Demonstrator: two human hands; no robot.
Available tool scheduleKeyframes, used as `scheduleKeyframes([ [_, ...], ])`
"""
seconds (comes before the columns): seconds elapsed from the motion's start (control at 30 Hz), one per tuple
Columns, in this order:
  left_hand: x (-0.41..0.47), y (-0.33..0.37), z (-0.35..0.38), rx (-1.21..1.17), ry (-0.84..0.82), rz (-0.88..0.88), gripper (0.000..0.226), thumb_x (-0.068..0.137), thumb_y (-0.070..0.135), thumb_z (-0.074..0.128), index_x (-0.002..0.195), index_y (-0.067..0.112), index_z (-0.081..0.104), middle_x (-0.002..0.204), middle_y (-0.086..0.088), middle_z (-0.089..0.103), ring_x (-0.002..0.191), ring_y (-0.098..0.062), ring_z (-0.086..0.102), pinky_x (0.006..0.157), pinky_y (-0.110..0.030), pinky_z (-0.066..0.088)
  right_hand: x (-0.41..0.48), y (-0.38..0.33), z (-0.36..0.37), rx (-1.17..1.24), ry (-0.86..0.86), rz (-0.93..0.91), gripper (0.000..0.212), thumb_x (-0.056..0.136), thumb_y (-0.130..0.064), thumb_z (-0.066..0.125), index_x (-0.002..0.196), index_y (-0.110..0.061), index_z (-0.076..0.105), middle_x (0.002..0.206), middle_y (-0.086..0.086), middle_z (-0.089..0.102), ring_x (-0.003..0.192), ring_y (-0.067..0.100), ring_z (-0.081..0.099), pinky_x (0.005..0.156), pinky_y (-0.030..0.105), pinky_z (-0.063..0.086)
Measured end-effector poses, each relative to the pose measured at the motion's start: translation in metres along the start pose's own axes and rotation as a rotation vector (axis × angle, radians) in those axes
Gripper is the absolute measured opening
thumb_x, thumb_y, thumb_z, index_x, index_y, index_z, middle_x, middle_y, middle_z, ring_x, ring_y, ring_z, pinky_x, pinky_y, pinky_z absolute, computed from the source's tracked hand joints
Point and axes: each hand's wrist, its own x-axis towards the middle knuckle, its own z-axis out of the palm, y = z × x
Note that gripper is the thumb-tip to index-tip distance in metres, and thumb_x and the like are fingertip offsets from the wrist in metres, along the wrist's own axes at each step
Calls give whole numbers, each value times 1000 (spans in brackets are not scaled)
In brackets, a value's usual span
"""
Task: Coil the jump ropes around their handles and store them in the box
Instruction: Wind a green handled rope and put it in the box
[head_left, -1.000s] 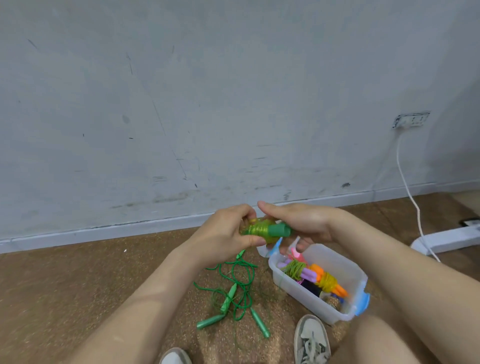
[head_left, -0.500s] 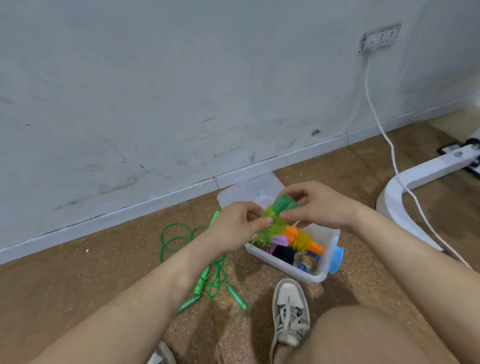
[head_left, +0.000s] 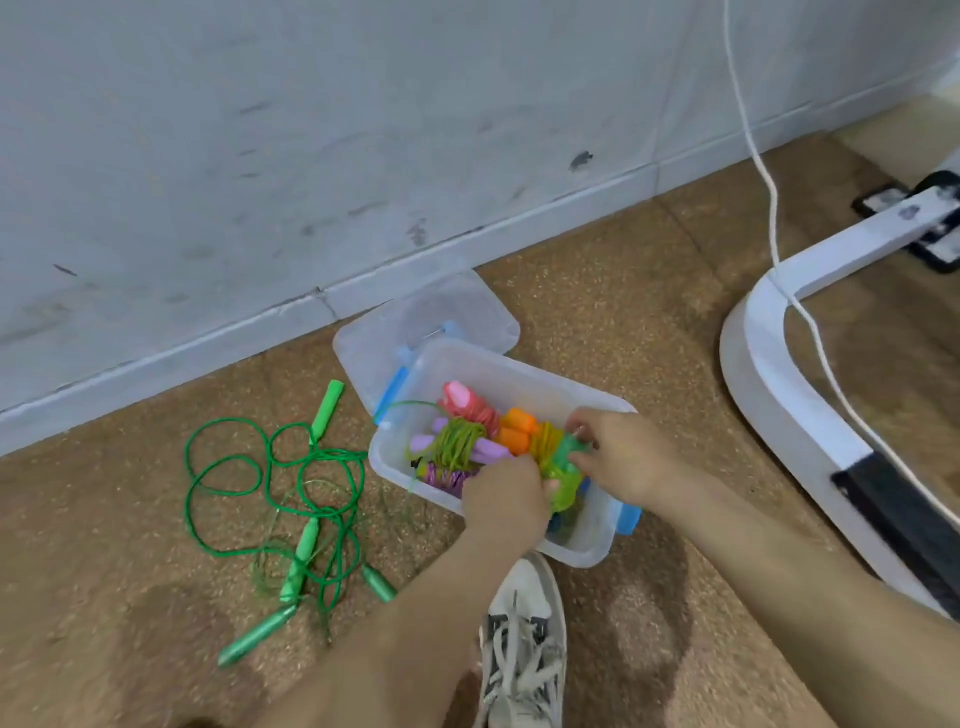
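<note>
- Head view: both hands reach into the clear plastic storage box (head_left: 581, 551) at its near right end. The left hand (head_left: 501, 499) closes its grip round the light green coiled jump-rope bundle (head_left: 563, 475), and the right hand (head_left: 618, 457) pinches the bundle's far side.
- The bundle sits between the two hands, inside the box walls and against the orange-handled bundle (head_left: 519, 434). Its long axis seems to run far to near, but blur hides the ends.
- Setting it down likely needs only a short push down, then release.
- The box also holds a pink-handled bundle (head_left: 465, 408) and a purple-handled bundle wound in yellow-green cord (head_left: 457, 447).
- The clear lid (head_left: 436, 314) lies behind the box.
- Tangled loose green jump ropes (head_left: 291, 483) lie uncoiled on the brown speckled floor (head_left: 597, 291), left of the box and nearer the left hand.
</note>
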Motion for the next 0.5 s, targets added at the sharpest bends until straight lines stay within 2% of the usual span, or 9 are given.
scheduleKeyframes([
  [0.1,10,1,12,157,-50,-2,17,95,27,50,100,13,59,107,-9,65,102,-31,61,86,-42,43,16,2,21,-224,-27,0,29,92,-20,51,121,-19,50,108,6,65,99,28,61,68,35,48],
  [0.17,16,0,17,211,-71,-16,15,93,16,50,103,12,61,108,-9,65,103,-31,61,85,-40,45,21,-2,30,-349,-76,-2,23,90,-14,49,113,-15,52,106,10,65,98,31,62,64,32,39],
  [0.3,27,2,19,246,-98,-8,22,91,8,51,110,10,62,113,-10,64,106,-31,61,80,-36,48,22,-7,44,-498,-226,-57,15,86,-12,55,99,-16,62,105,8,67,102,31,61,73,34,37],
  [0.4,37,0,18,240,-179,13,25,93,9,48,115,8,60,119,-10,62,110,-31,59,83,-38,48,23,-7,45,-436,-94,4,12,86,-12,49,91,-22,54,100,3,66,102,28,59,86,38,34],
  [0.5,41,-3,18,255,-215,22,26,94,12,47,116,11,61,121,-7,61,112,-30,58,85,-37,47,22,-8,54,-437,-102,-37,11,86,-17,52,96,-21,56,105,2,64,105,26,58,84,37,38],
])
